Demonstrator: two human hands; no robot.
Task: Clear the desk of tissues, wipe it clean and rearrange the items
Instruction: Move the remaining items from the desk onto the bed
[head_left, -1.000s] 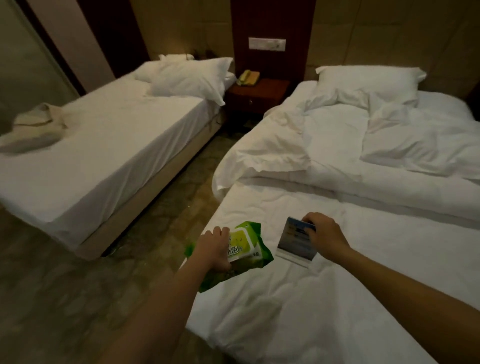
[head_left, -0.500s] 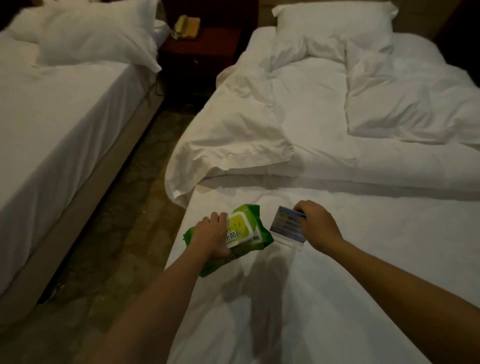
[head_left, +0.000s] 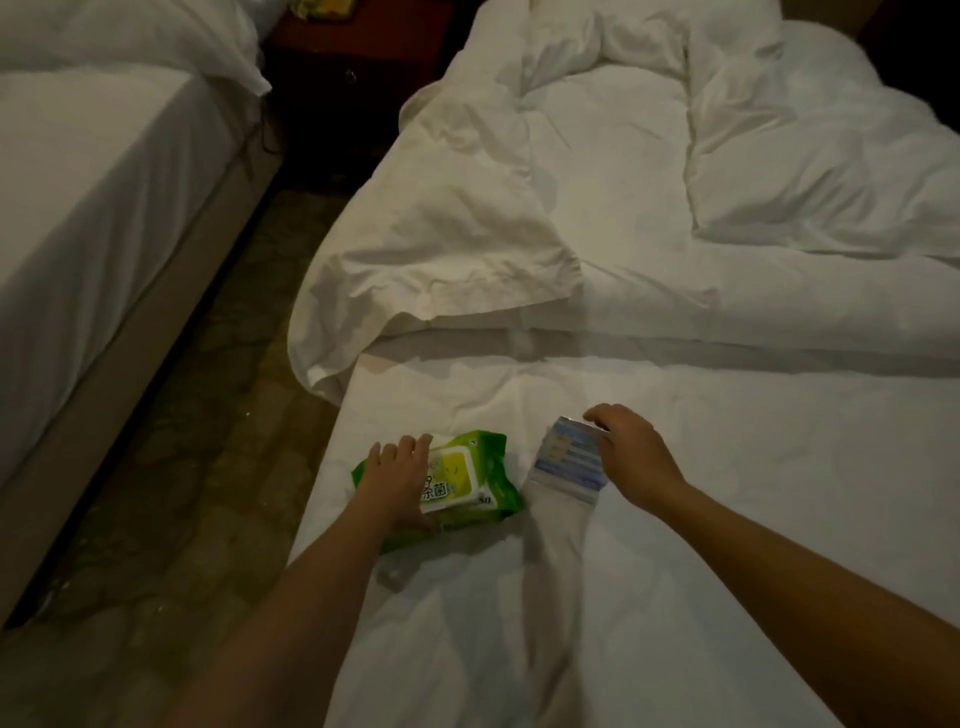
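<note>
A green pack of wet wipes (head_left: 470, 480) with a yellow lid lies on the white sheet of the near bed (head_left: 727, 519), close to its left edge. My left hand (head_left: 397, 475) lies on the pack's left half, fingers curled over its far edge. Just to the right, a small blue and white tissue pack (head_left: 569, 457) is tilted with its lower end on the sheet. My right hand (head_left: 631, 457) grips it by the top edge.
A crumpled white duvet (head_left: 571, 208) covers the far part of this bed and hangs over the left side. A second bed (head_left: 93, 197) stands to the left across a patterned floor aisle (head_left: 171, 493). A dark nightstand (head_left: 353, 67) sits between the beds.
The view has tilted down and closer to the bed. Both hands have lowered the two packs onto the sheet; the wipes pack now lies flat on it.
</note>
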